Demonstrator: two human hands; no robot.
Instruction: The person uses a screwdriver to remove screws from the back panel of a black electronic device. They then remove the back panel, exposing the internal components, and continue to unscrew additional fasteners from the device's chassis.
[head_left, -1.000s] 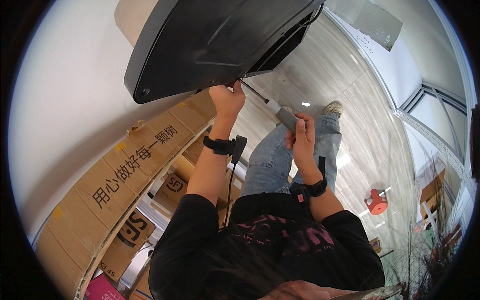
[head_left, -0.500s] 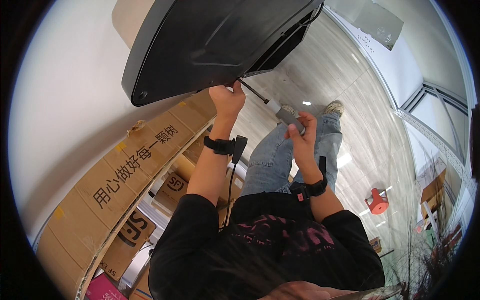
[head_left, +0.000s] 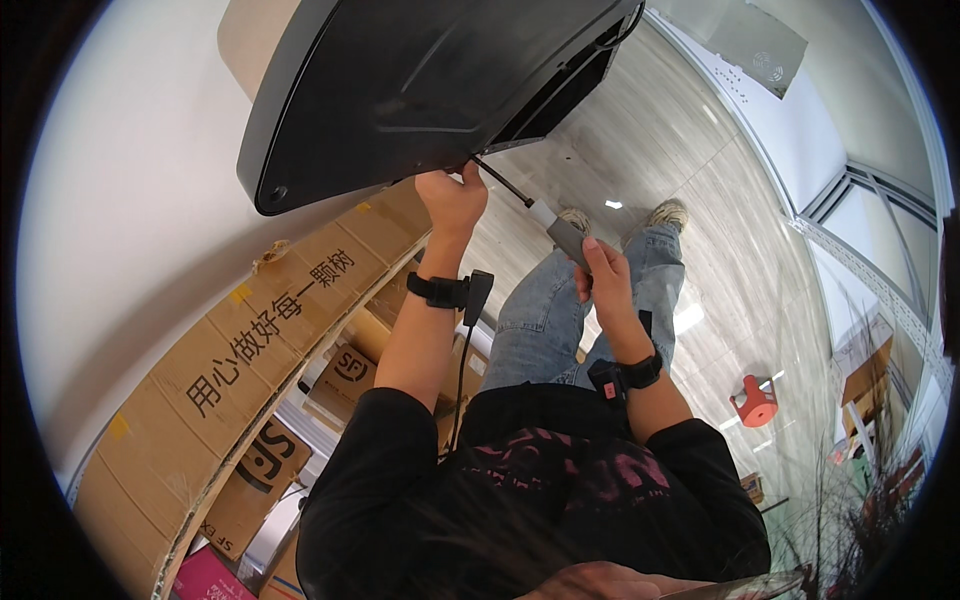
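A large black panel-like appliance with a rounded grey rim (head_left: 350,110) fills the upper part of the view. At its lower edge is my left hand (head_left: 452,203), its fingers pinched together where the tool's tip meets the edge; what they hold is hidden. My right hand (head_left: 608,283) is closed round the back end of a grey electric screwdriver (head_left: 568,238). The screwdriver's long dark shaft (head_left: 505,182) slants up and left to my left fingertips. Both wrists wear black straps, and a cable runs down from the left one.
On the left stands a big cardboard box (head_left: 270,310) with smaller cartons (head_left: 262,475) inside. A red stool-like object (head_left: 755,402) is on the pale floor at the right. Glass partition framing (head_left: 880,205) borders the right side, and my feet are below the screwdriver.
My right fingers, partly spread before, have curled round the screwdriver's end. The screwdriver has shifted slightly left. The black appliance has moved a little left in view, and my left hand stays at its edge.
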